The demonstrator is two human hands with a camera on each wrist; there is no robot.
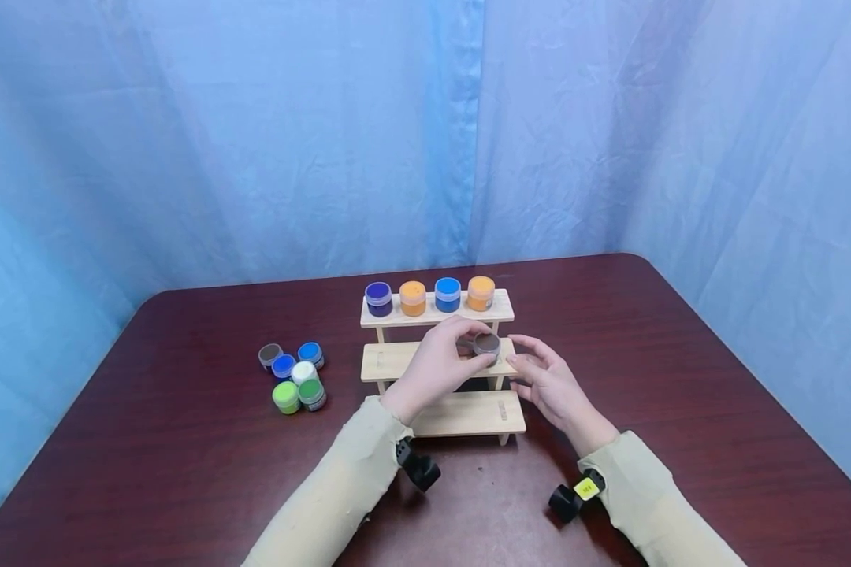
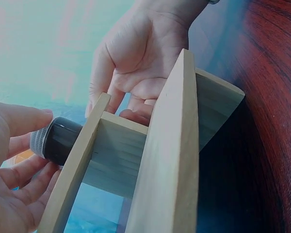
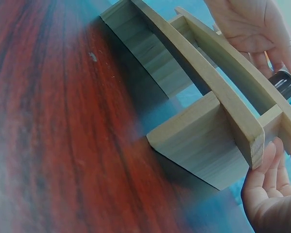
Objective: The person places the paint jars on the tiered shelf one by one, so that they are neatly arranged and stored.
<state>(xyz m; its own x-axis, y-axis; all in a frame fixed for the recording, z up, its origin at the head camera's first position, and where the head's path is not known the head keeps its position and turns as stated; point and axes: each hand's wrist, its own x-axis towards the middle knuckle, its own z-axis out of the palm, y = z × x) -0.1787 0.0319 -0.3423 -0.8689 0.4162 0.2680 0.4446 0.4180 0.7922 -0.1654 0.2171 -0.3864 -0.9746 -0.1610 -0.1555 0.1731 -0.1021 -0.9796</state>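
Observation:
A dark-lidded paint jar [image 1: 486, 346] stands upright at the right end of the middle shelf of a pale wooden three-step rack [image 1: 397, 358]. My left hand [image 1: 436, 366] reaches over the shelf from the left and pinches this jar between thumb and fingers. In the left wrist view, the jar [image 2: 63, 141] has a black body, its base right at the shelf board. My right hand [image 1: 549, 386] is at the rack's right end, fingers spread and slightly bent. The right wrist view shows its fingertips [image 3: 277, 145] against the wooden end support.
Along the top shelf stand a purple jar [image 1: 379, 300], two orange jars [image 1: 413, 298] and a blue jar [image 1: 447, 295]. Left of the rack, several more jars cluster on the dark red table [image 1: 184, 441], including a light green one [image 1: 286, 398]. Blue curtains [image 1: 291, 142] hang behind.

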